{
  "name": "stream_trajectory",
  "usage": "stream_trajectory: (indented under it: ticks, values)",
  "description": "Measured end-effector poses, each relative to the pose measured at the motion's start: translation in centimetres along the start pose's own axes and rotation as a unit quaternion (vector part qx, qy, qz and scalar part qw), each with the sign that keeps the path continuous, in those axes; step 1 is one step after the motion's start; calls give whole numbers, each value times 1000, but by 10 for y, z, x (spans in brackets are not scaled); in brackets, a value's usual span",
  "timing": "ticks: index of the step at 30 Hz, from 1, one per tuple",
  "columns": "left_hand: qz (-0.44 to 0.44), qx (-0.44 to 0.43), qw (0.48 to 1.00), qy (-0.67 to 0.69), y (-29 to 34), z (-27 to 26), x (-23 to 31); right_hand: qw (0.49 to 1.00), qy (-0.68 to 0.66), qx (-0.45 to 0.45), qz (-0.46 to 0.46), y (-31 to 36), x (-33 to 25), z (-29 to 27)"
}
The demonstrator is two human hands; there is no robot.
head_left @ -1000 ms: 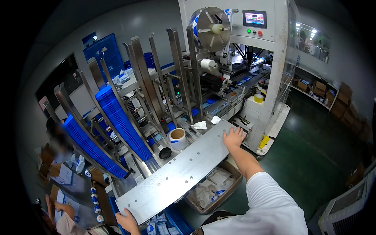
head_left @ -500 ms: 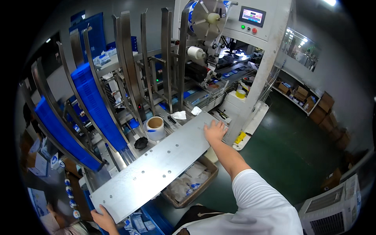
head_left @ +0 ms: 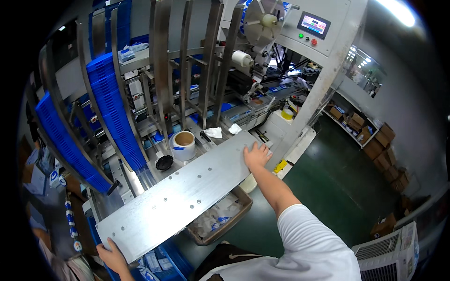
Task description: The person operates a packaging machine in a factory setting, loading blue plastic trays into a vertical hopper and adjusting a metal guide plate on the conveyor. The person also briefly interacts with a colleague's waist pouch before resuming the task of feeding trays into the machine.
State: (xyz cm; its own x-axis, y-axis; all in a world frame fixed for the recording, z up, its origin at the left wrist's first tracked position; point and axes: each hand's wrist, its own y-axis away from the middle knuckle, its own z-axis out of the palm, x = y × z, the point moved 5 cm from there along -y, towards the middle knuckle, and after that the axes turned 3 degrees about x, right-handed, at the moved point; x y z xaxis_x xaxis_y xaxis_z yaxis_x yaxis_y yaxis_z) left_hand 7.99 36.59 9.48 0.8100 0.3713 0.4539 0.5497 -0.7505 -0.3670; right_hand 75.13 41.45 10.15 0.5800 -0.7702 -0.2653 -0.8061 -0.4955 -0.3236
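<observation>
A long bare-metal panel [head_left: 183, 187] with several bolt heads slants across in front of me, along the near side of a packing machine. At its left end my left hand [head_left: 111, 256] grips the edge, thumb on top and some fingers hidden. My right hand [head_left: 257, 157] lies on the panel's far right end, fingers spread and holding nothing. Just behind the panel stand a label roll [head_left: 183, 146] with a cardboard core and a black knob [head_left: 164, 162]. Crumpled white tissue [head_left: 213, 132] lies nearer my right hand.
Tall metal guides hold blue stacks [head_left: 115, 112] at left. A control screen [head_left: 313, 25] and label reel [head_left: 263, 21] sit above. Below the panel are a bin of white scraps [head_left: 220, 218] and a blue crate [head_left: 164, 262]. An air cooler [head_left: 386, 253] stands at lower right.
The whole view has shifted a little, so the machine and blue stacks appear in slightly different places. Both hands keep their places on the metal panel.
</observation>
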Motion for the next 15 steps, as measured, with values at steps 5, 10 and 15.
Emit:
stream_trajectory:
  ticks: [5, 10, 15]
  values:
    - [-16, -6, 999, -51, -4, 1, 2, 1000, 18, -10, -1, 1, 0, 2]
    - [56, 36, 998, 15, 5, -18, 21, 1000, -1, -25, 13, 1, -2, 3]
    - [49, 37, 998, 18, 7, -24, 28, 1000, -5, -26, 17, 2, -2, 0]
